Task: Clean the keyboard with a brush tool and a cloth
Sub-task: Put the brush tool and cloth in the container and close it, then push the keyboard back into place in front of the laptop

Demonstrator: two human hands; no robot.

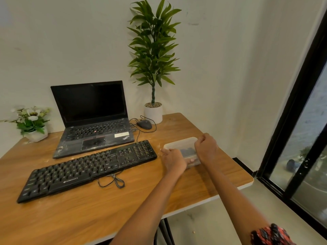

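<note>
Nearest the camera, a red and black patterned sleeve [270, 235] is cut off at the lower right edge, and both bare forearms reach out over the wooden table [74, 214]. The left hand [174, 160] rests against the near left side of a translucent plastic container [178, 145], fingers curled along its edge; how firmly it grips is hard to tell. The right hand [206, 147] is closed with bent fingers over the container's right rim, pinching it. Both hands hide much of the box; something dark lies inside, but the cloudy plastic keeps it from being made out.

Just left of the container lies the black keyboard [88, 169], set at a slant, with "ZEBRONICS" printed in white on its front edge. Its thin cable [113, 181] loops loosely on the table in front. Pale dust or crumbs speckle the wood around it.

Behind the keyboard stands an open laptop [92, 117], screen dark, palm rest dusty, marked "ThinkPad" at its right corner beside a white sticker too small to read. A black mouse [144, 124] sits to its right, near a tall plant in a white pot [153, 113]. A small flower pot [33, 124] stands far left.
</note>
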